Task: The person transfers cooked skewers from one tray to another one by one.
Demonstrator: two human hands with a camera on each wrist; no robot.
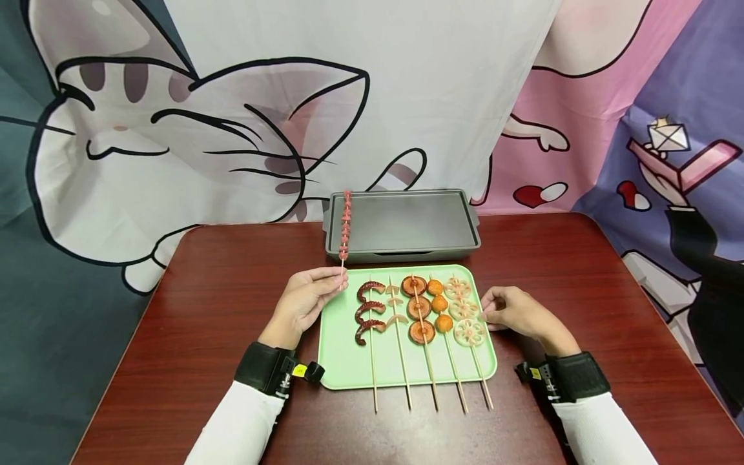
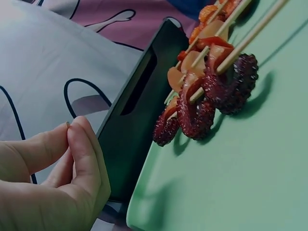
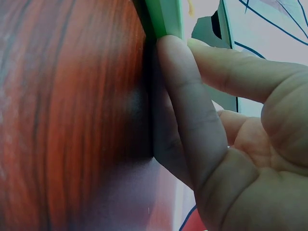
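My left hand (image 1: 308, 299) pinches the bare lower end of a skewer (image 1: 345, 226) threaded with pinkish-red pieces. It points away from me, its pieces overlapping the left side of a grey grill pan (image 1: 413, 223) in the head view. Only a tiny stick end shows between thumb and fingers (image 2: 84, 149) in the left wrist view. With thumb and finger, my right hand (image 1: 520, 314) grips the right rim of a light green tray (image 1: 343, 365). On the tray lie skewers of octopus tentacles (image 1: 371, 310), pale slices (image 1: 396, 320), mushrooms (image 1: 420, 310), orange balls (image 1: 440, 305) and lotus root slices (image 1: 467, 332).
The brown wooden table (image 1: 232, 258) carries both tray and pan, the pan just behind the tray at the table's far edge. Bare skewer ends stick out past the tray's near rim. A cartoon-printed cloth (image 1: 453, 97) hangs behind the table.
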